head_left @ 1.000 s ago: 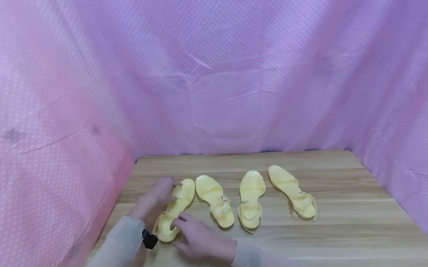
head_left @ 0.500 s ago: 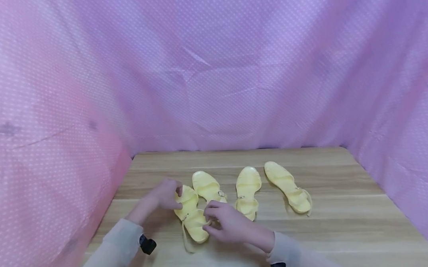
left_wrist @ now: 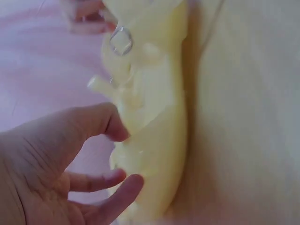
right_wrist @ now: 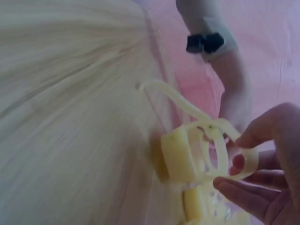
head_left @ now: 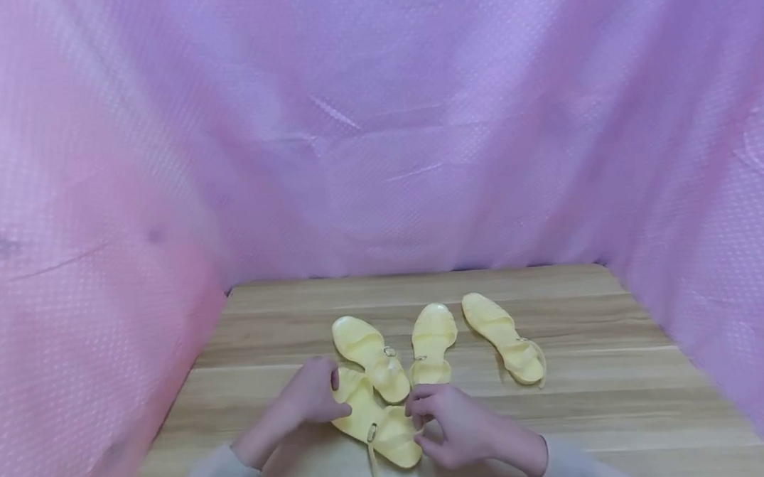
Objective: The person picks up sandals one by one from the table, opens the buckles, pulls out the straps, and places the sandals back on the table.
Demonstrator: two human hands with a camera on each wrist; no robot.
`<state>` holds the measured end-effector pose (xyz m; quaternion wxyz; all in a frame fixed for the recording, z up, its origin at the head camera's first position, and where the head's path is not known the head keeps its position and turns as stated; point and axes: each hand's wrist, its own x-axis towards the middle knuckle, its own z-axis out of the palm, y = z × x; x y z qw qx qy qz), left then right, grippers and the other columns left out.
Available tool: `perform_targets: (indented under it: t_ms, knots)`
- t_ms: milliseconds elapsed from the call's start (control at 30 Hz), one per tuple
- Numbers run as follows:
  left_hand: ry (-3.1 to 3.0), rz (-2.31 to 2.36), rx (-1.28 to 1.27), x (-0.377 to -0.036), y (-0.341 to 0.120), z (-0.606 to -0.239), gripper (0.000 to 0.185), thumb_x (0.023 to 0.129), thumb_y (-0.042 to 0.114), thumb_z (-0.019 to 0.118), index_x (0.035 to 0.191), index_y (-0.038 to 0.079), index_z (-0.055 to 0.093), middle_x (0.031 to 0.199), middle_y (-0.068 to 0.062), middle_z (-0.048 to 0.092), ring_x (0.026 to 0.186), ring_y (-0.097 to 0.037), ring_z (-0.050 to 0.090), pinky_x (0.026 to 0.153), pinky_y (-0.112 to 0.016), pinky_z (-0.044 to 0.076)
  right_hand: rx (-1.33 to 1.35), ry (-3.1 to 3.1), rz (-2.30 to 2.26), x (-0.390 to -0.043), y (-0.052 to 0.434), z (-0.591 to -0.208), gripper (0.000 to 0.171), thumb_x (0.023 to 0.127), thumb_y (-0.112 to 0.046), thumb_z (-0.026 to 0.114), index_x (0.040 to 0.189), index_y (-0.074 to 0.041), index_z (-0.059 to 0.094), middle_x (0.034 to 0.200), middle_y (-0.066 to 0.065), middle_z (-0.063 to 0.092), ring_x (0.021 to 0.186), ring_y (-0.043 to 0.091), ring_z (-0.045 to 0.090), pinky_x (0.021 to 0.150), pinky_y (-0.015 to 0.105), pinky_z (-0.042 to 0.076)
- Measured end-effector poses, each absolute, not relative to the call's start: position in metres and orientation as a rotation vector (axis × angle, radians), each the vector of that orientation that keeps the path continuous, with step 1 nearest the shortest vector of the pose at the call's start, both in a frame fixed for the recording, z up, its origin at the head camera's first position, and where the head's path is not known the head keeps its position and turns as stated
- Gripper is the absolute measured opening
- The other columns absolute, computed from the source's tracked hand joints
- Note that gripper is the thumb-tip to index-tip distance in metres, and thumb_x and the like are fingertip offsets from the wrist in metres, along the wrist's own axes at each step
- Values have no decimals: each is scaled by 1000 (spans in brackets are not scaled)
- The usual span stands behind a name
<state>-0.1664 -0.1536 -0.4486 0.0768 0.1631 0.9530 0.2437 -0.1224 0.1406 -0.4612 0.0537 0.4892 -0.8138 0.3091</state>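
Note:
A yellow sandal (head_left: 393, 437) lies slanted near the front of the table, its toe to the left and its heel to the right. My left hand (head_left: 315, 392) grips the toe end, thumb and fingers bent at its edge in the left wrist view. At the heel, my right hand (head_left: 460, 426) holds the back strap (right_wrist: 251, 161) between thumb and fingers. A loose ankle strap (head_left: 374, 470) hangs from the buckle toward the front. Right behind this sandal lies another yellow sandal (head_left: 359, 341); whether they touch cannot be told.
Two more yellow sandals lie farther right: one sandal (head_left: 434, 330) with its heel partly behind my right hand, and a slanted sandal (head_left: 498, 331) beyond it. The wooden table (head_left: 620, 413) is bordered by a pink sheet (head_left: 378, 160) at the back and sides.
The held sandal has moved right and toward the front from the left end of the row, turning so its heel points right. Both hands have moved with it.

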Motion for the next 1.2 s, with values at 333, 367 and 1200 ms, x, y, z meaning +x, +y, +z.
perform_targets:
  t_ms: [333,367,1200]
  knots:
    - [2965,694,523,-143,-142,-442,29,64,8,81,79,10,56,90,-6,53,65,-16,49,53,-28,39,1441,-2491,693,-127,119,-462,8,95,-21,76,87,-21,77,89,-13,70,88,-1,55,79,7,45]
    - [2945,707,552,-140,-139,-440,26,66,8,80,79,11,57,88,-4,55,64,-15,50,52,-27,41,1437,-2514,643,-127,116,-460,2,94,-21,77,92,-20,77,91,-12,69,90,0,55,80,9,46]
    - [1854,1678,133,-114,-126,-491,24,87,5,85,104,-6,71,84,-20,80,71,-20,79,71,-32,66,1771,-2640,674,-167,105,-465,7,97,-30,80,99,-23,83,88,-12,69,66,-13,49,65,-1,38]
